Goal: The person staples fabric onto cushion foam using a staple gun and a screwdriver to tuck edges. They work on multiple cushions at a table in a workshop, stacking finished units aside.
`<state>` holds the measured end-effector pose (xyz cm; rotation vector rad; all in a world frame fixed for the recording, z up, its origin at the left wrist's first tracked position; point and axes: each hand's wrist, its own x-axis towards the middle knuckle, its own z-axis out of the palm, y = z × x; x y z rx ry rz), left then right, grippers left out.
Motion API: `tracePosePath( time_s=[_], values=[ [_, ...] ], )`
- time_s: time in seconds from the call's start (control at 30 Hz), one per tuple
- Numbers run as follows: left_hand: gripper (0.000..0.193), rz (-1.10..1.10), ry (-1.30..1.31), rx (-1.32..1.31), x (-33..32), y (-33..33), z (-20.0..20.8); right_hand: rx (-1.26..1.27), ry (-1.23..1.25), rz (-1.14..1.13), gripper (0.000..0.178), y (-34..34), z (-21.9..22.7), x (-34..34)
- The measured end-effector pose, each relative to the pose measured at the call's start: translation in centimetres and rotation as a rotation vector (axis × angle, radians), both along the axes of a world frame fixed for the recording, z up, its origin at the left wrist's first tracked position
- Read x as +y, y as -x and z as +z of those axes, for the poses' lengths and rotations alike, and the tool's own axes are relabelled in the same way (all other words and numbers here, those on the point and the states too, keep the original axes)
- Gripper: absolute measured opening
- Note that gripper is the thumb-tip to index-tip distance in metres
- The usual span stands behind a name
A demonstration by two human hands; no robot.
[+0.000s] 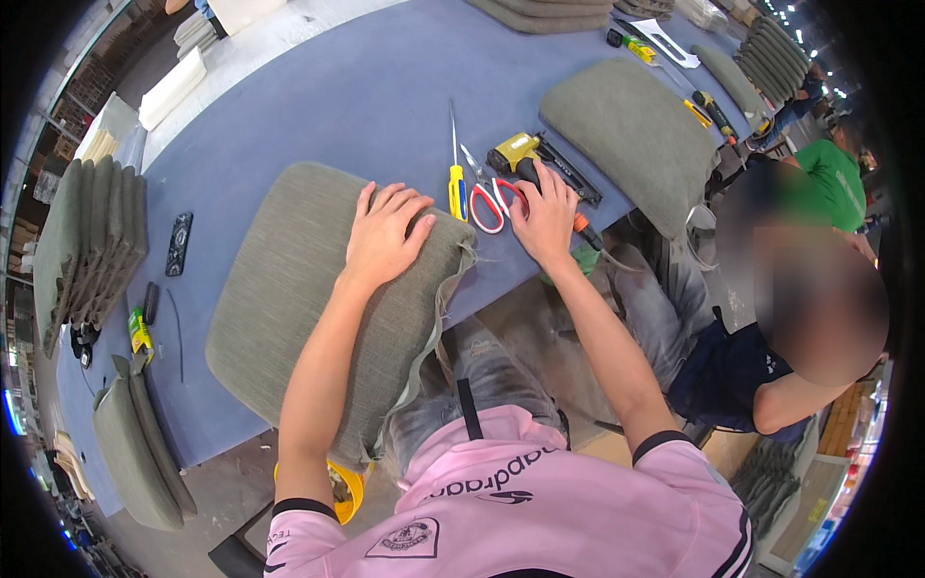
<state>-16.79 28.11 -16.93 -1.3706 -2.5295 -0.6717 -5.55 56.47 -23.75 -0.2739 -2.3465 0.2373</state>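
Blue table (318, 116), L hand (387, 231) flat on cushion (279, 250), fingers slightly spread, prob. steadying it; R hand (545, 217) at nail gun (518, 146), by scissors (488, 182), can't tell if fingers grip!

The single head-worn fisheye camera looks steeply down from close above the wearer's pink short-sleeved shirt (597, 520), across the blue flat worktop (318, 106).

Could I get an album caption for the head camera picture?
Left hand spread on a grey-green cushion, right hand at a yellow-and-black tool beside red-handled scissors.
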Motion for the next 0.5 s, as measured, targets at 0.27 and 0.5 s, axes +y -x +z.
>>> tracePosePath(
  time_s=[0.27, 0.5],
  values=[
    [0.033, 0.002, -0.003, 0.001, -0.12, -0.45, 0.11, 0.005, 0.017, 0.005, 0.028, -0.22, -0.02, -0.08],
    [0.033, -0.001, -0.001, -0.005, -0.11, -0.43, 0.10, 0.003, 0.012, -0.004, 0.027, -0.34, -0.23, -0.11]
  ],
)
